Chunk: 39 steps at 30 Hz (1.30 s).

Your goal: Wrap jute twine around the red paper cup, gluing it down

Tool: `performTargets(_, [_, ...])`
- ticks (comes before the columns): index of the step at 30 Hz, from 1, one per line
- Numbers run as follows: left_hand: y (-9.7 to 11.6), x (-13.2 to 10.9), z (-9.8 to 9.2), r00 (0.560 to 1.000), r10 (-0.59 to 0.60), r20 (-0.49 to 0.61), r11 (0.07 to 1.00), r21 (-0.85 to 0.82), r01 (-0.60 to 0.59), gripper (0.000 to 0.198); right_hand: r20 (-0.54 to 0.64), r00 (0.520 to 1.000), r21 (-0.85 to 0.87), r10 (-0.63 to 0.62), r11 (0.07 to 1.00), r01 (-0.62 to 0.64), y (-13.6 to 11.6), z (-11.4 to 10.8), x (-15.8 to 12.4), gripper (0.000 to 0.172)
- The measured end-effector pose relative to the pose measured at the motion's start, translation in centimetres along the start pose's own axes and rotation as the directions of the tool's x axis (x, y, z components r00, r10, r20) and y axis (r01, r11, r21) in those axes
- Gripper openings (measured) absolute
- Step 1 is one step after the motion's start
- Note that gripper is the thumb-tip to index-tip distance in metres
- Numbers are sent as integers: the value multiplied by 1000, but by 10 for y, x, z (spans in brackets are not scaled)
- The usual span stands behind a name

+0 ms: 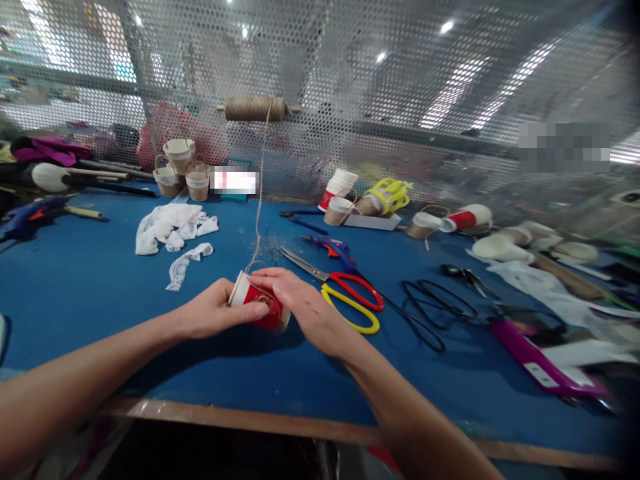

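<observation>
A red-and-white paper cup (273, 308) lies tilted between my hands above the table. My left hand (215, 308) is closed around its rim end, thumb stretched along the red side. My right hand (300, 300) rests over the cup's far side, its fingers together and reaching toward the rim; its thumb is hidden. Jute twine (260, 200) runs down from a spool (255, 109) to the cup near my right fingertips. Some brown twine shows at the cup's lower end. Scissors (333, 280) with red and yellow handles lie beside my right hand.
White lace (170, 227) lies at left, near several twine-wrapped cups (179, 157). A blue glue gun (333, 250) and pliers (305, 220) lie behind the scissors. At right are a black cord (425, 310), keys (470, 280) and a purple device (540, 357). A mesh screen stands behind.
</observation>
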<state>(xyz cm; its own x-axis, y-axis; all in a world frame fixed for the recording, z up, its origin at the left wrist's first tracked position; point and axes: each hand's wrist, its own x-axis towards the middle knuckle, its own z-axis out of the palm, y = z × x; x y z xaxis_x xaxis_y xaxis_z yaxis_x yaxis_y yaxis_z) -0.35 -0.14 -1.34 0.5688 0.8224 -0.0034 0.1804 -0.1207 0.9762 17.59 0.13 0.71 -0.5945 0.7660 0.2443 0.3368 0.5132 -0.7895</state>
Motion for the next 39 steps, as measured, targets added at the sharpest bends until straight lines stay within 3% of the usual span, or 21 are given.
performTargets(6, [-7, 6, 5, 985, -95, -142, 994, -69, 86, 32, 37, 998, 19, -44, 999, 43, 2, 4, 0, 36])
performTargets(12, [-4, 3, 8, 980, -136, -146, 988, -89, 123, 37, -27, 999, 92, 26, 995, -23, 1, 3, 7, 31])
performTargets(19, [0, 4, 11, 968, -164, -192, 981, -132, 140, 42, -13, 1000, 103, -7, 995, 8, -5, 7, 6, 32])
performTargets(22, [-2, 5, 11, 969, -178, -171, 977, -145, 154, 41, -50, 994, 106, 94, 990, -88, -3, 4, 11, 30])
performTargets(25, [-5, 4, 11, 981, -131, -140, 986, -125, 114, 39, -158, 945, 101, 286, 957, -273, 4, 0, 24, 33])
performTargets(28, [-8, 2, 11, 991, -97, -94, 992, -91, 88, 39, -132, 913, 100, 385, 922, -374, 11, -2, 42, 33])
performTargets(32, [-8, 0, 11, 992, -118, -53, 984, -141, 110, 38, -48, 900, 222, 434, 883, -414, 17, -5, 62, 18])
performTargets(39, [0, 1, 8, 972, -232, -45, 917, -344, 203, 35, -274, 840, 310, 469, 869, -385, 42, -43, 86, 14])
